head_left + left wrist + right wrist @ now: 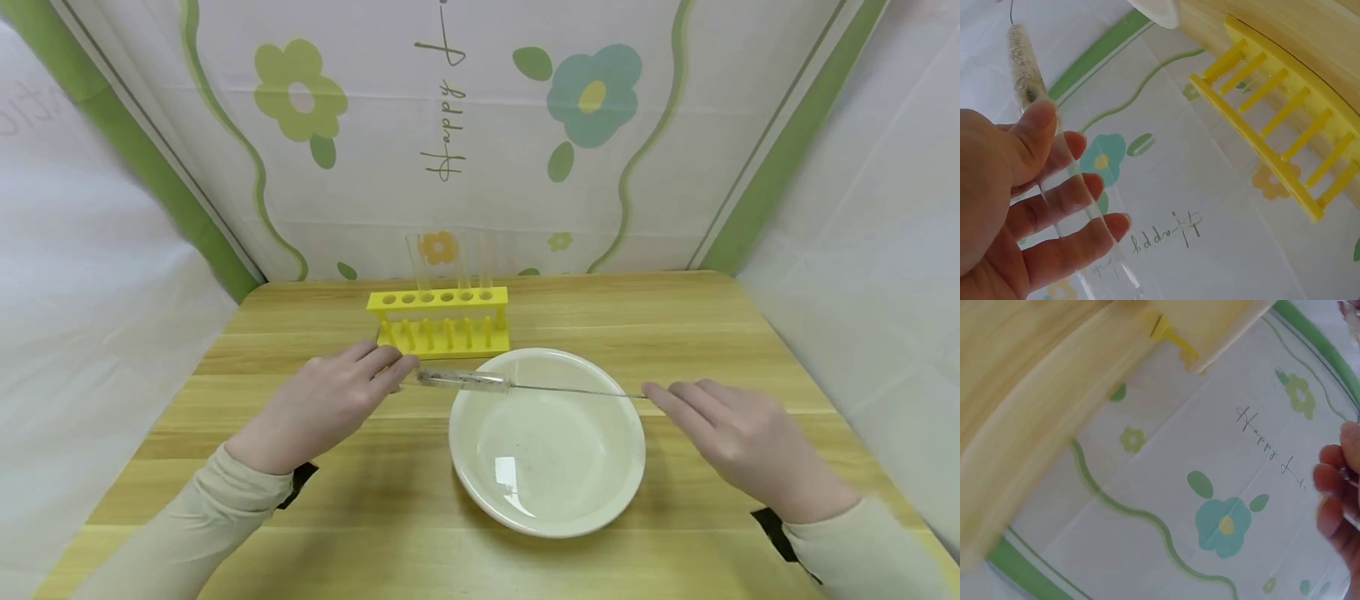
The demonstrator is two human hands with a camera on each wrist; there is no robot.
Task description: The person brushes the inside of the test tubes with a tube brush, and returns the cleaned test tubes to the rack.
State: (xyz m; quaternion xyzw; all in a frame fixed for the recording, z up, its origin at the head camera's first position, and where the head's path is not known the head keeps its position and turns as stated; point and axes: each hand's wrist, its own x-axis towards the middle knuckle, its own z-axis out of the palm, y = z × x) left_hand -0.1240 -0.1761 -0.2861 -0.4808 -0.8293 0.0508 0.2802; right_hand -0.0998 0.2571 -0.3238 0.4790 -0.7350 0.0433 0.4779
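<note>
My left hand [337, 392] grips a clear glass test tube [468, 381], its thumb and fingers around the tube in the left wrist view. Inside the mouth end of the tube sits the pale bristle head of a test tube brush [1022, 59]. The brush's thin twisted wire handle [573, 390] runs right, over the far part of a white basin [547, 527]. At its far end my right hand [738, 442] pinches the wire. Tube and brush lie nearly level, in one line between the hands.
Behind the basin stands a yellow test tube rack [438, 300] with upright pegs and three clear tubes in its right half. A bright reflection shows inside the basin. White flowered cloth [465, 200] hangs around the wooden table [300, 333] at the back and sides.
</note>
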